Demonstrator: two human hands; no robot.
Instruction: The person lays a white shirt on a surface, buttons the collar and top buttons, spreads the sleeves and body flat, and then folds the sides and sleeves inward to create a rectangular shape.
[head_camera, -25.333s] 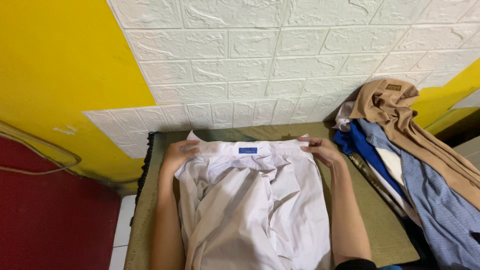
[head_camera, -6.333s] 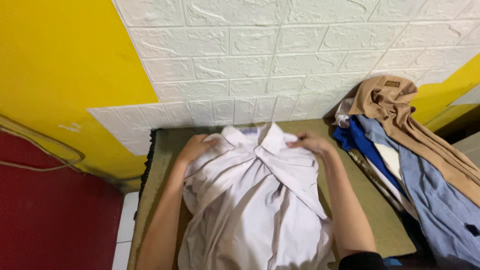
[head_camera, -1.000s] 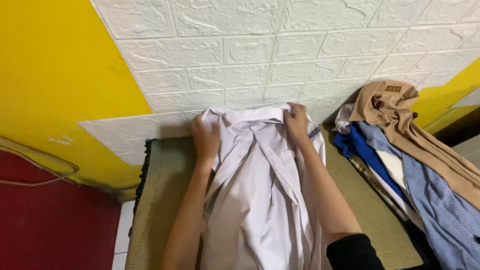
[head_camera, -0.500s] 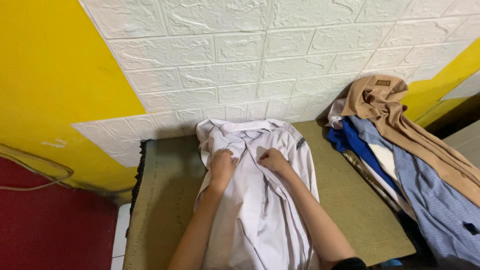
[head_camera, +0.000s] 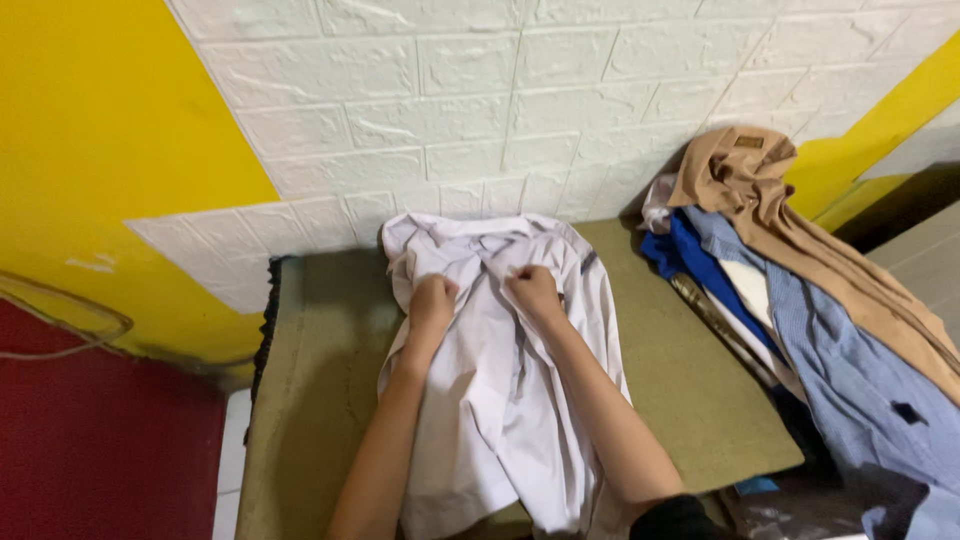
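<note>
Bare forearms, dark right sleeve (head_camera: 672, 518)

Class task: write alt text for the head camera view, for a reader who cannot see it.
Two bare hands, left hand and right hand, pinch the front of a white shirt lying on an olive-covered table. A heap of clothes, tan, blue and pale blue, lies to the right, against a white brick-pattern wall with yellow areas.

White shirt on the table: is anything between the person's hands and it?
Nothing visible. The left hand and right hand both rest closed on the white shirt near its chest, side by side. The pile of clothes lies apart, at the right of the table.
</note>
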